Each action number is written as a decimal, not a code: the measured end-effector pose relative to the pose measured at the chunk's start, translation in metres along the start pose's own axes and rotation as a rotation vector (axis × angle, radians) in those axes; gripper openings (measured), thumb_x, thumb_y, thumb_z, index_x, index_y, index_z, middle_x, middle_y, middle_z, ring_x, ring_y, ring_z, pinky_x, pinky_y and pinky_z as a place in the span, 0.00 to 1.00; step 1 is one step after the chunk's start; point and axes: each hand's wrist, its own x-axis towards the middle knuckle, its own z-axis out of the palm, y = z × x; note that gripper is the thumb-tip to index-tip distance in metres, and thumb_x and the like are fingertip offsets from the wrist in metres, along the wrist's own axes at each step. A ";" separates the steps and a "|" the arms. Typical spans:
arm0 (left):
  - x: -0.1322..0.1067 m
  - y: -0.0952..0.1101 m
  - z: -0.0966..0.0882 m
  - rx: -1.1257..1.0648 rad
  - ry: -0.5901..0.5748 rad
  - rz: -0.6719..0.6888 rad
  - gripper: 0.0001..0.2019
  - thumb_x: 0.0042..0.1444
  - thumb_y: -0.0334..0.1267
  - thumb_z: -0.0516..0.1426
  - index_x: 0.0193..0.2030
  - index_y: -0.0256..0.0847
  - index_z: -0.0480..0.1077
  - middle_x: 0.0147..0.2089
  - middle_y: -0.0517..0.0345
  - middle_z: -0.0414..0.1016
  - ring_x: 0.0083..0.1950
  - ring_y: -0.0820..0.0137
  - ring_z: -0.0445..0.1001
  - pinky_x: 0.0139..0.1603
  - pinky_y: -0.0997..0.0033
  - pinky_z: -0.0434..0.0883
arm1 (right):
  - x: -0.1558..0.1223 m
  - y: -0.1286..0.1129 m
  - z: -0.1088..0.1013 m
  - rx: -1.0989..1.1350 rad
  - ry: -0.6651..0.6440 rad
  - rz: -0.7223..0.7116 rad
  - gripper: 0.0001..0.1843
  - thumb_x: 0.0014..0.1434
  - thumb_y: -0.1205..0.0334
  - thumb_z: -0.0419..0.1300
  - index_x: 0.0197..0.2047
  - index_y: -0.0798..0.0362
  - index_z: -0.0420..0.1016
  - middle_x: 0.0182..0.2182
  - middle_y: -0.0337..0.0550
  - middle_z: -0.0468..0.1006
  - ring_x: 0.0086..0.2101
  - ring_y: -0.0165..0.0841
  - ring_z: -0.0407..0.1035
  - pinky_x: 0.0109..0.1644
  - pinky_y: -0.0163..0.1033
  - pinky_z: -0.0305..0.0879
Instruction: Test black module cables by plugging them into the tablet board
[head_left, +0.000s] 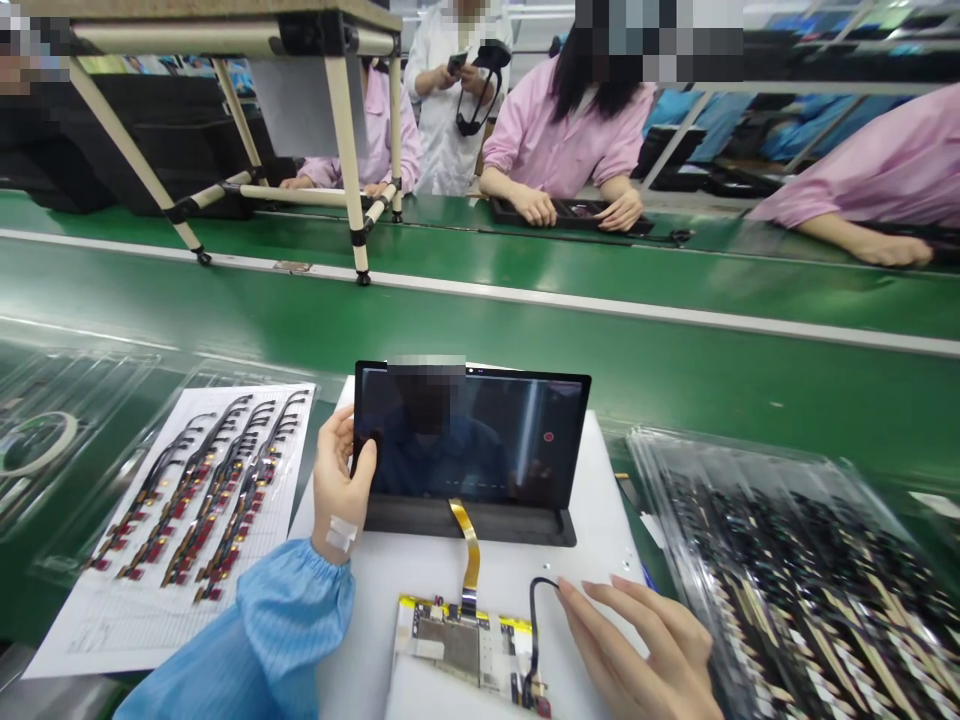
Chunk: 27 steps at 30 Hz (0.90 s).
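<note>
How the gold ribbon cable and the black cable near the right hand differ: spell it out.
Look: the gold ribbon cable is broad, flat and shiny; the black cable is thin and dark.
Pose: the gold ribbon cable runs from the screen down to the circuit board; the black cable arches up at the board's right edge, its end at the right hand's fingertips.
Both are bent.

The screen [472,440] looks smooth and glossy, its stand [517,528] matt plastic, the sleeve [289,620] crinkled cloth.
</note>
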 end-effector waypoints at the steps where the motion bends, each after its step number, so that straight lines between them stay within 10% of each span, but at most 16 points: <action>1: 0.000 0.000 0.000 0.007 -0.003 0.003 0.19 0.51 0.34 0.56 0.51 0.37 0.60 0.44 0.51 0.70 0.46 0.71 0.72 0.48 0.73 0.68 | 0.000 0.000 0.000 0.004 0.003 -0.001 0.04 0.54 0.68 0.61 0.35 0.52 0.74 0.28 0.41 0.73 0.36 0.33 0.65 0.43 0.41 0.59; 11: -0.005 0.007 0.008 0.265 0.014 0.010 0.31 0.43 0.39 0.62 0.54 0.39 0.56 0.42 0.52 0.69 0.43 0.66 0.73 0.44 0.66 0.70 | -0.004 0.002 0.002 0.009 0.023 -0.018 0.05 0.55 0.69 0.60 0.36 0.51 0.74 0.28 0.40 0.73 0.37 0.33 0.65 0.44 0.41 0.59; 27: 0.001 -0.010 -0.009 -0.055 0.033 -0.220 0.20 0.56 0.43 0.52 0.54 0.42 0.60 0.46 0.52 0.65 0.50 0.68 0.65 0.52 0.68 0.62 | 0.000 0.000 0.001 -0.005 0.026 -0.005 0.04 0.54 0.68 0.61 0.35 0.52 0.73 0.28 0.39 0.72 0.36 0.31 0.65 0.43 0.39 0.59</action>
